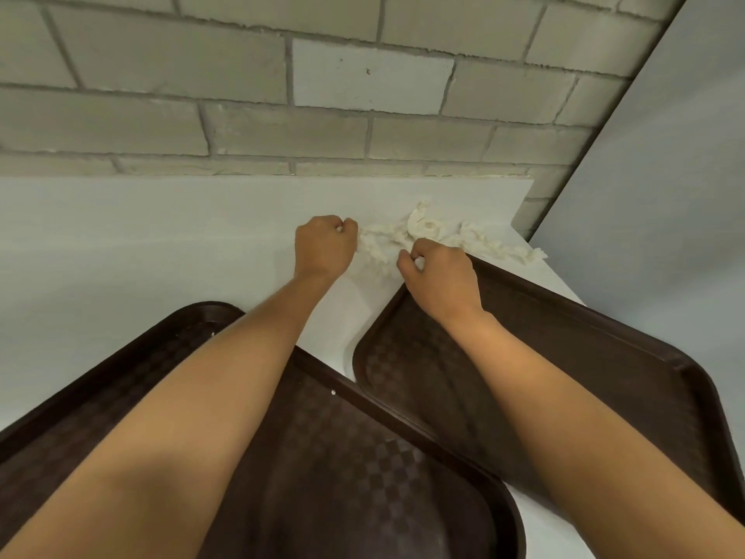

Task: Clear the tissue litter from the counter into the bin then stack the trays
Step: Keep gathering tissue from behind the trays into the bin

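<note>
We see a wall of big grey bricks (242,74) at the back, and a flat pale grey panel (665,155) stands at the right. Below the wall lies the smooth white surface (121,244). Two dark brown plastic trays with checked floors lie flat on it, side by side and not stacked. The left tray (363,457) is close to us. The right tray (584,349) lies at a slant, and its far corner reaches toward the back right of the surface. Their near rims come very close together, but we cannot tell if they touch. Two bare arms reach out over the trays, one over each. The torn white tissue litter (423,229) lies in a messy heap on the surface near the wall, just past the far corner of the right tray. Some shreds trail off to the right along that tray's far rim. The left hand (324,246) is at the left end of the heap, and its grip is curled tight around a bit of tissue. The right hand (439,276) is over the far corner of the right tray, at the near edge of the heap, and its grip pinches a white scrap between thumb and fingers. One tiny white crumb (333,392) sits on the rim of the left tray.
</note>
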Available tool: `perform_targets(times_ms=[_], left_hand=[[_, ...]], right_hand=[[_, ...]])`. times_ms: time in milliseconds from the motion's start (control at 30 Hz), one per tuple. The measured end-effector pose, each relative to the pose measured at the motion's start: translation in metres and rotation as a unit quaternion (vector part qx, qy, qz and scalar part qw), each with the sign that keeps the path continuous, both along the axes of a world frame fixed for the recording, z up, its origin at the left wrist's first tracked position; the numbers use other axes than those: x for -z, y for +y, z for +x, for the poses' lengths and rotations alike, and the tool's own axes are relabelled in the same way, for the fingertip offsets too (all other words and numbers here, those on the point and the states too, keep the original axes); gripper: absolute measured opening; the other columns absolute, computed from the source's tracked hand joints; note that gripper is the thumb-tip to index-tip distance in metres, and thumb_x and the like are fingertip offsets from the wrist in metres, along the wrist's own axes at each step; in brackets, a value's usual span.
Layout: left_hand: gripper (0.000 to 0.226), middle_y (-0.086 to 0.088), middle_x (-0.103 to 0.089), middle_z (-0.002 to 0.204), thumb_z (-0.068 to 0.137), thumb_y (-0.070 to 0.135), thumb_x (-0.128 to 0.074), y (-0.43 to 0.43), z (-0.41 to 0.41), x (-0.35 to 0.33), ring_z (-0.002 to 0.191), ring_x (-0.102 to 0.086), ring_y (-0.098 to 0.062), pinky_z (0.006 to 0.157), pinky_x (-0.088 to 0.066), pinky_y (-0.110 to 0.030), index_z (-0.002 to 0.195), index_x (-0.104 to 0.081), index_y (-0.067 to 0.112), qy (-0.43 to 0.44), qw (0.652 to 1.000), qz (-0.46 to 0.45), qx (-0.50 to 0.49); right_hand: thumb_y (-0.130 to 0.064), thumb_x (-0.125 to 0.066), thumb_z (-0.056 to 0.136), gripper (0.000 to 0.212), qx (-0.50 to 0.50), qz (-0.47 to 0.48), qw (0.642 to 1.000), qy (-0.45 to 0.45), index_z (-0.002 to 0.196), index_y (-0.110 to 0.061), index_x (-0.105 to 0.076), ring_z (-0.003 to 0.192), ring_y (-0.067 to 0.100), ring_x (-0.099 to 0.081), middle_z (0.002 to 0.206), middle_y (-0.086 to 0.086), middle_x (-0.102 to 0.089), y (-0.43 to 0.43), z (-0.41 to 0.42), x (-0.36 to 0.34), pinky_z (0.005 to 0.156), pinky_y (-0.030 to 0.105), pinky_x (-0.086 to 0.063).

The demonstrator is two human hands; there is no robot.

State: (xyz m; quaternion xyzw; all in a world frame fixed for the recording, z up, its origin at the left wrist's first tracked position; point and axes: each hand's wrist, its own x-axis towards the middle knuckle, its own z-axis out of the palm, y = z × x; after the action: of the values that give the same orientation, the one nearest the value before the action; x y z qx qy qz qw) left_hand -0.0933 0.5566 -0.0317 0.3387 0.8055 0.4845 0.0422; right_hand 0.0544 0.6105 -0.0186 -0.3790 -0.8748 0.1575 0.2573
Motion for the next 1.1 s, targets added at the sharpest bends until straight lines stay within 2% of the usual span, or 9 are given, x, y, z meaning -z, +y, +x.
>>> perform_targets(times_ms=[167,333,433,533,733,933,1100], left_hand=[[0.044,-0.004,-0.025,0.048,0.085,0.015,-0.048,-0.036,0.019,-0.015,0.049,-0.023,-0.016,0.043,-0.026,-0.020,0.048,-0.024,0.012,-0.032,0.999,-0.005,0.006],[0.045,-0.002,-0.024,0.048,0.085,0.016,-0.049,-0.078,0.050,-0.028,0.047,-0.022,-0.016,0.045,-0.028,-0.018,0.048,-0.023,0.012,-0.035,0.999,-0.013,0.007],[0.045,-0.002,-0.022,0.048,0.085,0.015,-0.048,-0.104,0.069,-0.038,0.048,-0.020,-0.016,0.044,-0.026,-0.019,0.049,-0.022,0.012,-0.034,0.999,-0.014,0.001],[0.045,-0.002,-0.021,0.049,0.084,0.013,-0.049,-0.131,0.086,-0.044,0.049,-0.019,-0.015,0.044,-0.021,-0.022,0.048,-0.021,0.013,-0.034,0.999,-0.007,-0.011],[0.046,0.000,-0.025,0.047,0.084,0.014,-0.050,-0.179,0.118,-0.052,0.047,-0.022,-0.014,0.044,-0.029,-0.016,0.047,-0.024,0.012,-0.027,0.999,0.019,-0.033],[0.048,0.007,-0.024,0.040,0.085,0.014,-0.051,-0.219,0.150,-0.067,0.042,-0.024,-0.011,0.040,-0.024,-0.017,0.045,-0.023,0.013,-0.022,0.998,0.039,-0.039],[0.047,0.002,-0.024,0.046,0.085,0.015,-0.051,-0.260,0.191,-0.077,0.038,-0.028,-0.010,0.040,-0.027,-0.016,0.046,-0.025,0.012,-0.008,0.998,0.050,-0.029]], right_hand=[[-0.028,-0.047,0.093,0.026,-0.015,0.006,1.000,0.008,0.082,-0.008,-0.059,0.068,0.024,-0.048,0.066,0.004,-0.050,-0.025,0.013,-0.012,0.061,0.029,-0.039],[-0.028,-0.047,0.092,0.030,-0.019,-0.004,1.000,0.010,0.065,-0.015,-0.044,0.066,0.024,-0.047,0.057,-0.002,-0.042,-0.051,0.034,-0.019,0.058,0.028,-0.034],[-0.026,-0.048,0.090,0.030,-0.028,-0.007,0.999,0.023,0.063,-0.013,-0.046,0.065,0.026,-0.047,0.056,0.000,-0.044,-0.070,0.046,-0.021,0.057,0.028,-0.033],[-0.026,-0.047,0.091,0.027,-0.044,-0.001,0.999,0.022,0.073,-0.009,-0.055,0.065,0.025,-0.048,0.065,0.005,-0.052,-0.089,0.060,-0.025,0.058,0.027,-0.032],[-0.029,-0.047,0.092,0.028,-0.058,0.000,0.998,0.032,0.070,-0.012,-0.052,0.065,0.024,-0.049,0.067,0.004,-0.054,-0.126,0.087,-0.035,0.059,0.029,-0.036],[-0.028,-0.049,0.091,0.030,-0.062,0.028,0.997,0.046,0.066,-0.012,-0.048,0.063,0.025,-0.051,0.063,0.005,-0.053,-0.160,0.122,-0.044,0.057,0.029,-0.035],[-0.032,-0.049,0.091,0.031,-0.058,0.028,0.996,0.062,0.068,-0.012,-0.052,0.065,0.024,-0.057,0.067,0.006,-0.060,-0.197,0.166,-0.053,0.061,0.033,-0.045]])
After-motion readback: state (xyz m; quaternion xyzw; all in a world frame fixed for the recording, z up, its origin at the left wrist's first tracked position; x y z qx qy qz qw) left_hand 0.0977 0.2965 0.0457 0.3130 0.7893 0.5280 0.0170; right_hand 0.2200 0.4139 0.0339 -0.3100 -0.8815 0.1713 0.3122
